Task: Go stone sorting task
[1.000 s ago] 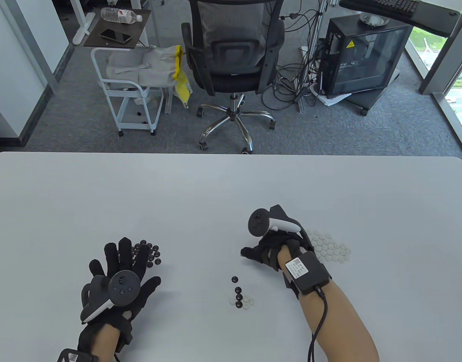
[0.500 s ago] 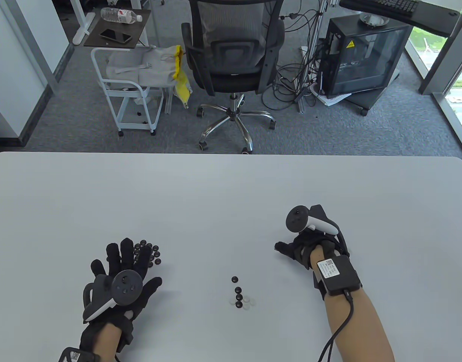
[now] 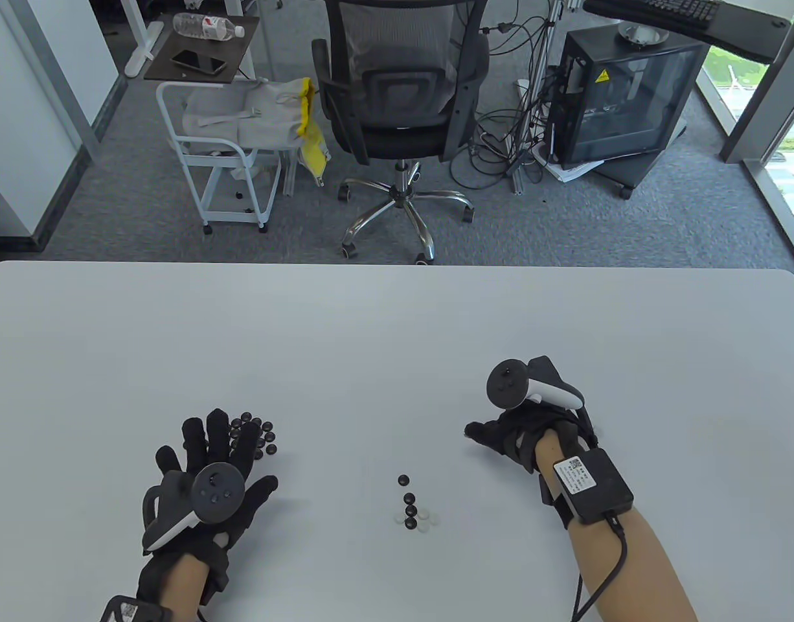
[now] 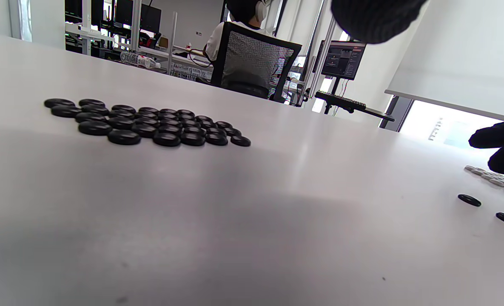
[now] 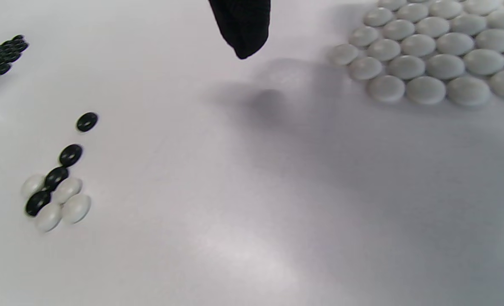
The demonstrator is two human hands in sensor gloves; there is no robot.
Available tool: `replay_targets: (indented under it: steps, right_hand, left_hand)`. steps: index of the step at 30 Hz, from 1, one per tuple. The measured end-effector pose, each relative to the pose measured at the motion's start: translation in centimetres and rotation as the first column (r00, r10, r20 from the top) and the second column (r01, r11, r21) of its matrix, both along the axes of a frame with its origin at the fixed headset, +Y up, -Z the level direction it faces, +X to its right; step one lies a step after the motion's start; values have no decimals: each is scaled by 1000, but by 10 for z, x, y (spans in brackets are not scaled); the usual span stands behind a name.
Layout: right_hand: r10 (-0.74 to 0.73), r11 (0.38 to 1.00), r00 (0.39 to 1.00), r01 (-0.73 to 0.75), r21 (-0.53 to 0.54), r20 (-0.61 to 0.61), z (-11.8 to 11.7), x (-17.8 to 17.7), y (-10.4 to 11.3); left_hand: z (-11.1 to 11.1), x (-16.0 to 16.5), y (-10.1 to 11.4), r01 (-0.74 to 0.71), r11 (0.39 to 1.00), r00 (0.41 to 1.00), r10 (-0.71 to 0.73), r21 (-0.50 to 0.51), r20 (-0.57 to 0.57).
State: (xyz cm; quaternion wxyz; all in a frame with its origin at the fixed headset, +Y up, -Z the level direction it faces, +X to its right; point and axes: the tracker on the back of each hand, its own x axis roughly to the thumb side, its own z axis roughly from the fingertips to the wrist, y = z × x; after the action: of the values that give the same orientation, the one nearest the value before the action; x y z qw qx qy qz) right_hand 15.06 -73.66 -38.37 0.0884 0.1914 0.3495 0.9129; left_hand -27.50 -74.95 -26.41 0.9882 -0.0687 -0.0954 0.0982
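A pile of black stones (image 3: 258,435) (image 4: 145,123) lies at the left. My left hand (image 3: 219,453) rests flat beside it with fingers spread, and its fingertips cover the pile's near-left part. The white stone pile (image 5: 426,63) shows in the right wrist view. In the table view my right hand (image 3: 500,434) hides that pile. It hovers there loosely curled, and I see nothing in its fingers (image 5: 243,25). A small mixed cluster of black and white stones (image 3: 413,508) (image 5: 56,191) lies at centre front, with one black stone (image 3: 403,480) a little beyond it.
The white table (image 3: 371,337) stretches far beyond both piles. An office chair (image 3: 397,84), a white cart (image 3: 222,162) and a computer case (image 3: 623,97) stand on the floor past the table's far edge.
My right hand has travelled right from the table's middle to over the white pile, then drifted slightly back left. The left hand and the centre cluster have stayed put.
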Motion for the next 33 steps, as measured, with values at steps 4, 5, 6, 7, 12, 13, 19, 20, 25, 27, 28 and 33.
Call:
replay_targets:
  steps: [4, 5, 6, 7, 12, 13, 19, 20, 25, 27, 28, 33]
  right_hand:
    - [-30, 999, 986, 23, -42, -166, 29, -28, 1]
    - [-35, 998, 979, 24, -57, -201, 37, -35, 0]
    - [-43, 997, 972, 26, -74, -232, 43, -41, -2]
    - [-47, 996, 967, 27, -84, -249, 47, -44, -3]
    - [-81, 992, 947, 45, -120, -312, 61, -63, -10]
    - [-90, 990, 943, 52, -128, -319, 62, -67, -13]
    - [-128, 983, 934, 75, -167, -332, 65, -76, -24]
    - [-121, 984, 935, 68, -166, -334, 65, -77, -26]
    - [-103, 987, 944, 58, -150, -314, 60, -72, -28]
    - [-103, 987, 956, 64, -148, -274, 52, -64, -28]
    - [-87, 989, 966, 54, -140, -243, 46, -57, -27]
    - [4, 996, 993, -14, -83, -117, 21, -25, -20]
  left_hand:
    - [0, 0, 0, 3, 1000, 1000, -3, 0, 1]
    - [0, 0, 0, 4, 1000, 1000, -4, 0, 2]
    - [0, 1, 0, 5, 1000, 1000, -5, 0, 2]
    - [-1, 1, 0, 6, 1000, 1000, -6, -1, 2]
    - [0, 2, 0, 15, 1000, 1000, -15, -4, 4]
    - [0, 2, 0, 16, 1000, 1000, -16, -4, 4]
    - [0, 2, 0, 13, 1000, 1000, -13, -3, 3]
    - [0, 1, 0, 10, 1000, 1000, -10, -1, 3]
    - [0, 1, 0, 7, 1000, 1000, -7, 4, 3]
    - [0, 1, 1, 6, 1000, 1000, -6, 7, 5]
    - [0, 1, 1, 7, 1000, 1000, -7, 10, 5]
    - [0, 0, 1, 0, 1000, 1000, 0, 9, 1]
